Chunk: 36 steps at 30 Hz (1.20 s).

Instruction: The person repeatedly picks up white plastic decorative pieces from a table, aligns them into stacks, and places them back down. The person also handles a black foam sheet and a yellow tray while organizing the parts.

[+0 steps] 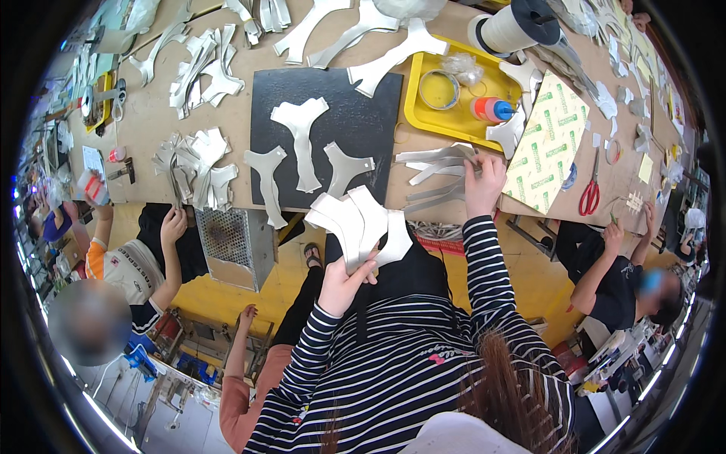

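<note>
My left hand (348,284) is closed around a fanned bunch of white Y-shaped cut pieces (349,227), held up at the table's near edge. They look like leather or sheet material; I cannot tell which. To the right, my right hand (485,185) has its fingers closed at the ends of a pile of narrow pale pieces (435,157) on the table. A black mat (268,94) lies beyond my left hand, with three separate Y-shaped pieces (304,136) on it. More long white pieces (397,59) rest over its far edge.
Behind my right hand is a yellow tray (414,98) with a tape roll (439,89) and a red bottle with a blue cap (490,109). A patterned sheet (548,144) and red scissors (590,195) lie to the right. Co-workers (147,261) sit on both sides. A thread cone (507,32) stands behind.
</note>
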Tool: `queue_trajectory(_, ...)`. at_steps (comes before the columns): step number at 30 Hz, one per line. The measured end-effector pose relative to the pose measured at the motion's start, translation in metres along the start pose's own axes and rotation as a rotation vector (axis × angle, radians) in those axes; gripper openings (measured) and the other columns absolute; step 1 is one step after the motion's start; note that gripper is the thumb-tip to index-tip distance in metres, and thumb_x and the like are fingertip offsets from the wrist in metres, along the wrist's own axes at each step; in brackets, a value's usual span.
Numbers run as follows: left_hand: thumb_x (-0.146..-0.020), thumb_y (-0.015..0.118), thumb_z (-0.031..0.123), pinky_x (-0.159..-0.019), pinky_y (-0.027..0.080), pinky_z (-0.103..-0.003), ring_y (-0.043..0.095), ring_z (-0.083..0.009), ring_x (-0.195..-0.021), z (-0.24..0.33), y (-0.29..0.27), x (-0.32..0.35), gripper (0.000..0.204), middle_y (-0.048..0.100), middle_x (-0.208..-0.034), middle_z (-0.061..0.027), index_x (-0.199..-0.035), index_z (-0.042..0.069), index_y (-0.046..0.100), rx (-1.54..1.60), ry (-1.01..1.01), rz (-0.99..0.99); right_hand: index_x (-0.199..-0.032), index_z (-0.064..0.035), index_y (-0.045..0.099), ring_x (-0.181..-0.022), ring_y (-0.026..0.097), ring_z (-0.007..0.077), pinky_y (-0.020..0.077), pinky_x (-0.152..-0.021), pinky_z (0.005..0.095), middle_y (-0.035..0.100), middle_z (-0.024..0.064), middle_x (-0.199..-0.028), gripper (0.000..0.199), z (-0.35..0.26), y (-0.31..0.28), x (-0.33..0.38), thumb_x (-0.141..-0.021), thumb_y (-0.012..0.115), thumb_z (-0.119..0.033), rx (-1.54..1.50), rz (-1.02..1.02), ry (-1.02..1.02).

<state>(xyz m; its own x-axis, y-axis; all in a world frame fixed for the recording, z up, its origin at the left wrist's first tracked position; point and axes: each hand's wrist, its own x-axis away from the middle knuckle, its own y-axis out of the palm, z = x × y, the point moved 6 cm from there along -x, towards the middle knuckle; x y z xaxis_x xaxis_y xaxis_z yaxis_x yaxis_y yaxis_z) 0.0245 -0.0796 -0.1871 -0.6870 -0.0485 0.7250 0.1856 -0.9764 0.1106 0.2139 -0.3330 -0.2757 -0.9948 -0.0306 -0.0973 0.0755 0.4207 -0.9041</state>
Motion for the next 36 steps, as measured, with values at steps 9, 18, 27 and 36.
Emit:
queue_trajectory(9, -0.09, 0.061, 0.009, -0.06, 0.048, -0.023, 0.062, -0.0109, -0.064, -0.004, -0.009, 0.0, 0.026, 0.067, -0.082, -0.0071, -0.113, -0.005, 0.062, 0.012, 0.009, 0.021, -0.105, -0.0113, 0.058, -0.113, 0.05, 0.0315, 0.0325, -0.094, 0.0429, 0.063, 0.0072, -0.107, 0.024, 0.004, 0.008, 0.004, -0.082, 0.066, -0.012, -0.028, -0.308, -0.112)
queue_trajectory(18, -0.092, 0.06, 0.009, -0.061, 0.048, -0.023, 0.059, -0.0095, -0.061, 0.002, -0.013, 0.001, 0.028, 0.066, -0.085, -0.0069, -0.116, -0.004, 0.06, 0.053, 0.045, 0.024, -0.114, -0.0097, 0.059, -0.109, 0.054, 0.0241, 0.0284, -0.096, 0.0396, 0.065, 0.0051, -0.097, 0.031, -0.009, -0.013, -0.005, -0.086, 0.065, -0.018, -0.204, -0.541, -0.12)
queue_trajectory(27, -0.094, 0.053, 0.006, -0.061, 0.045, -0.021, 0.051, -0.0075, -0.069, 0.019, -0.023, -0.005, 0.034, 0.063, -0.107, -0.0102, -0.128, -0.001, 0.051, 0.337, 0.159, 0.031, -0.099, 0.0041, 0.065, -0.081, 0.059, 0.014, 0.0466, -0.076, 0.0276, 0.066, 0.0074, -0.092, 0.017, -0.049, -0.074, -0.031, -0.088, 0.063, -0.009, -0.557, -0.458, 0.111)
queue_trajectory(36, -0.098, 0.051, 0.016, -0.055, 0.033, -0.019, 0.037, -0.0032, -0.062, 0.075, -0.043, -0.034, 0.027, 0.063, -0.091, -0.0031, -0.112, -0.004, 0.062, 0.379, 0.269, 0.016, -0.081, 0.0024, 0.064, -0.063, 0.052, 0.0119, 0.04, -0.058, 0.0253, 0.059, 0.0074, -0.068, 0.019, -0.188, -0.086, -0.052, -0.073, 0.076, -0.01, -0.795, -1.042, -0.549)
